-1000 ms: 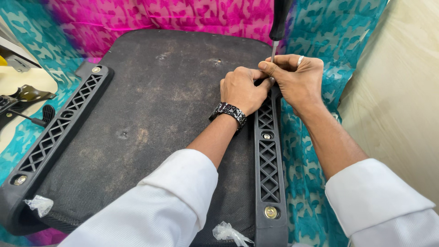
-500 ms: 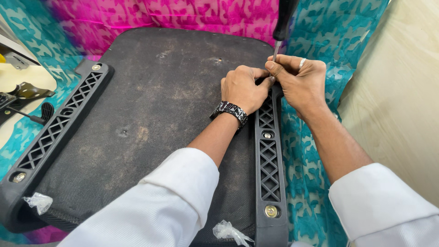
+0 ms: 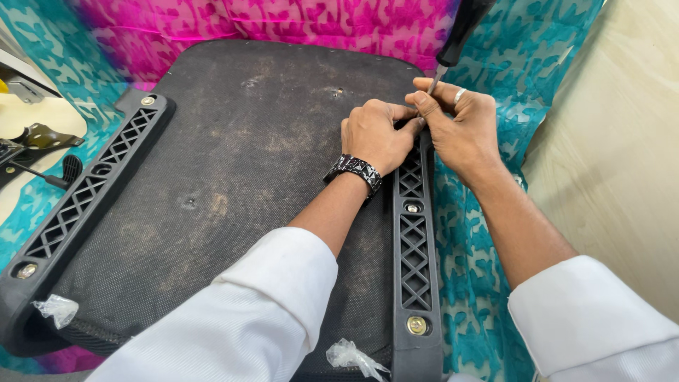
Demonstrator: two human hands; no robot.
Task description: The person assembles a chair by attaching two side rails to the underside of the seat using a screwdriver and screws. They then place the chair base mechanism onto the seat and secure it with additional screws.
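Note:
A black chair seat lies upside down in front of me, dusty, with a black lattice bracket along each side. My left hand rests curled at the far end of the right bracket. Touching it, my right hand, with a ring on one finger, pinches the metal shaft of a black-handled screwdriver that stands nearly upright over that bracket end. The screwdriver tip is hidden between my fingers. A dark watch sits on my left wrist.
The left bracket has bolts at both ends; the right bracket has a brass bolt near me. Teal and pink patterned cloth lies under the seat. Black metal parts sit at far left. Plastic scraps lie by the near edge.
Both hands stay together at the far end of the right bracket. The screwdriver handle has tilted slightly to the right.

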